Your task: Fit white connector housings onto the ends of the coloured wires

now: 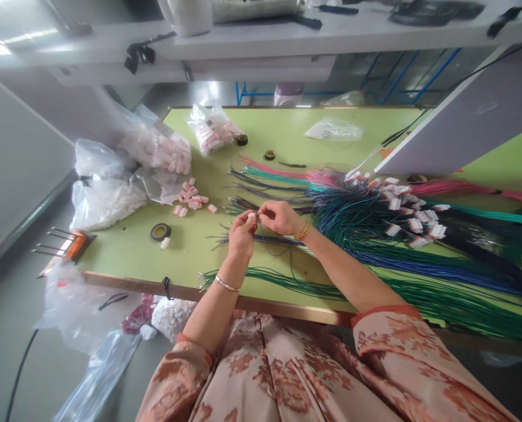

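Observation:
My left hand [242,233] is closed on a small white connector housing [251,216], held up over the bench. Against it, my right hand [282,218] pinches a thin dark wire [263,230] whose end meets the housing; my fingers hide the exact joint. Below and around both hands lie bundles of wires: pink [272,166], blue [375,264] and green [270,274], their metal-tipped ends pointing left. Right of my hands is a heap of white and orange connectors [414,224] on wires. Several loose connectors [193,196] lie to the left.
Plastic bags of connectors [166,153] stand at the left of the green bench [129,255]. Tape rolls [160,232] lie on it. An orange block with metal prongs [77,245] sits at the left corner. A shelf [252,50] spans above; a divider panel [458,117] stands right.

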The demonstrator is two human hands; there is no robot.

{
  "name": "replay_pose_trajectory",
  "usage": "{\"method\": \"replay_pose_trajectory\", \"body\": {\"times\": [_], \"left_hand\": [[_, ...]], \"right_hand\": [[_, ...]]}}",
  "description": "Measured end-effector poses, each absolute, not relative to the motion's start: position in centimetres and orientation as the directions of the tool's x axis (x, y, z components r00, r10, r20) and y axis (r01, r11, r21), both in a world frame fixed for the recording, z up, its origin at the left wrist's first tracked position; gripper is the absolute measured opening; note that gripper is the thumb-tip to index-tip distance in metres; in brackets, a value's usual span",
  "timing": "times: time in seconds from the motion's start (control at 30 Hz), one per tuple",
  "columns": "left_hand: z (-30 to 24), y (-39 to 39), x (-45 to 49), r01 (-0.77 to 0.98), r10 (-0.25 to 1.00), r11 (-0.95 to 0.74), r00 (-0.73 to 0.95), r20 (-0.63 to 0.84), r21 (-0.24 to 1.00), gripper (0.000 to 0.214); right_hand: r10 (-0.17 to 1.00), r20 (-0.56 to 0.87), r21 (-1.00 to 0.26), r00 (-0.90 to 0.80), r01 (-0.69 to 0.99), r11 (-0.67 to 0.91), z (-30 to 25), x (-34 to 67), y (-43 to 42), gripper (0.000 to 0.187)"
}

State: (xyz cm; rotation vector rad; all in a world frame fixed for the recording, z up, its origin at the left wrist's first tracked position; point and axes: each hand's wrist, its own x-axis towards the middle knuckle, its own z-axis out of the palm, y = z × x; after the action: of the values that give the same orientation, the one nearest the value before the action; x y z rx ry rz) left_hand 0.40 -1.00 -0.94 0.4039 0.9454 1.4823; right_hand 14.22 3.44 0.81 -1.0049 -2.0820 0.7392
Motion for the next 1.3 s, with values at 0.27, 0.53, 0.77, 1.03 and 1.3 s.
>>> {"method": "replay_pose_trajectory", "body": {"times": [0.27, 0.53, 0.77, 1.03, 1.3], "left_hand": [[-1.3, -0.9, 0.3, -0.598, 0.938, 0.119, -0.193, -0.287, 0.792, 0.028], [-1.4, -0.7, 0.6, -0.599, 0.94, 0.119, -0.19, -0.285, 0.792, 0.026], [-1.1, -1.1, 0.4, -0.626, 0.947, 0.138, -0.144, -0.288, 0.767, 0.027], [-0.9, -1.2, 0.2, -0.599, 0.94, 0.119, -0.189, -0.285, 0.792, 0.031], [-1.1, -1.2, 0.4, -0.616, 0.942, 0.15, -0.149, -0.301, 0.774, 0.032]], "right_hand": [[0.816, 0.359, -0.678, -0.453, 0.474, 0.562, 0.5, 13.7, 3.1, 0.011], [0.797, 0.31, -0.686, -0.519, 0.459, 0.565, 1.8, 14.5, 4.8, 0.013], [0.947, 0.233, -0.629, -0.22, 0.709, 0.319, 2.3, 12.9, 14.9, 0.014], [1.0, -0.019, -0.395, -0.018, 0.919, 0.009, 0.6, 8.7, 20.1, 0.015], [0.986, 0.085, -0.466, -0.142, 0.869, 0.166, 0.9, 9.0, 20.4, 0.015]]}}
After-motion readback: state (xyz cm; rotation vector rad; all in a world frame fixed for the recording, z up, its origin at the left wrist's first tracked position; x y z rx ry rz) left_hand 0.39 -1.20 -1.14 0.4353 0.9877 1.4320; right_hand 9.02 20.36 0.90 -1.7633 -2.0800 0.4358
